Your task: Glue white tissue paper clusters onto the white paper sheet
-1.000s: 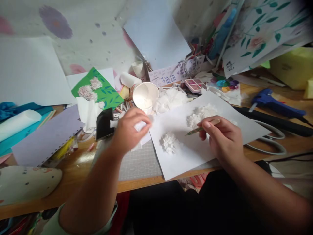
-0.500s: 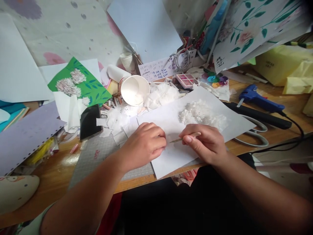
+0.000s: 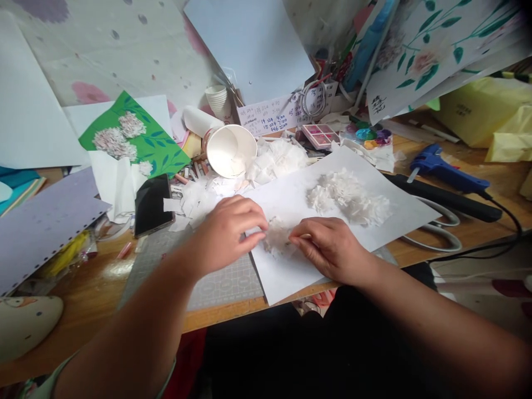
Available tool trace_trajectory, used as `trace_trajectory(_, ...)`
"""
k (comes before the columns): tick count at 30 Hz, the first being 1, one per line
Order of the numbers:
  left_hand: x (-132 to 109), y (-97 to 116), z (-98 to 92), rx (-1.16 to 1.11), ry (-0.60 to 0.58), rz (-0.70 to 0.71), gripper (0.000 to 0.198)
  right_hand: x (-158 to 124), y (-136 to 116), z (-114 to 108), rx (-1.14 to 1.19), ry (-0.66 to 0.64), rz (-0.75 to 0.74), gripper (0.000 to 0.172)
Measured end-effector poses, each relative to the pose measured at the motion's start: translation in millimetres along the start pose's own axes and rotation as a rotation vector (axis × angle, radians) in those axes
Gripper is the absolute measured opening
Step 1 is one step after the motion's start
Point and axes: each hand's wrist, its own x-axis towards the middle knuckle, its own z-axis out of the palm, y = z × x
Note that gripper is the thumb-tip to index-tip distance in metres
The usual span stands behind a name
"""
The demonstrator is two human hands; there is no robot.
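Note:
A white sheet of paper (image 3: 286, 282) lies at a slant before me, with a large ruffled cluster of white paper petals (image 3: 344, 194) on its far right part. Between my hands sits a smaller white petal cluster (image 3: 277, 235) on the same sheet. My left hand (image 3: 233, 233) is at its left side, thumb and fingers apart, holding nothing that I can see. At the cluster's right edge, my right hand (image 3: 332, 246) pinches a thin wooden stick (image 3: 306, 236), now mostly hidden by the fingers.
Loose white paper pieces (image 3: 278, 160) are heaped behind the sheet, beside a tipped paper cup (image 3: 230, 152). A phone (image 3: 153, 205) rests on the left, by a grey cutting mat (image 3: 224, 285). To the right lie a blue glue gun (image 3: 449, 169) and its cable.
My left hand has lifted slightly and moved left, its fingers opening. My right hand has shifted left, and the small petal cluster now shows between them. The stick has become mostly hidden.

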Motion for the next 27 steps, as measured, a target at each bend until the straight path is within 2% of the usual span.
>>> trace_trajectory(3,-1.3,-8.5,-4.7,-0.023,0.069,-0.043,0.009,3.9,-3.6,5.1,-0.025,-0.007,0.018,0.009)
trace_trajectory(8,0.4,-10.5,-2.0,-0.058,0.051,-0.092,0.009,1.4,-3.1,3.7,0.088,0.057,0.115,0.01)
trace_trajectory(10,0.4,-11.9,0.2,-0.072,0.045,-0.118,0.009,-3.1,0.0,0.6,0.234,0.198,0.211,0.012)
trace_trajectory(13,-0.4,-15.2,2.0,-0.094,0.037,-0.144,0.011,-9.8,4.9,-1.4,0.481,0.502,0.351,0.019)
trace_trajectory(15,-0.8,-16.2,2.2,-0.109,0.031,-0.154,0.011,-12.6,6.9,-0.6,0.576,0.582,0.383,0.022)
trace_trajectory(22,0.0,-10.3,4.7,-0.186,0.003,-0.133,0.017,-13.9,1.3,-3.9,0.401,0.463,0.331,0.015)
trace_trajectory(27,1.1,-10.0,11.6,-0.192,-0.031,-0.106,0.016,-9.0,-3.4,-7.5,0.244,0.183,0.153,0.01)
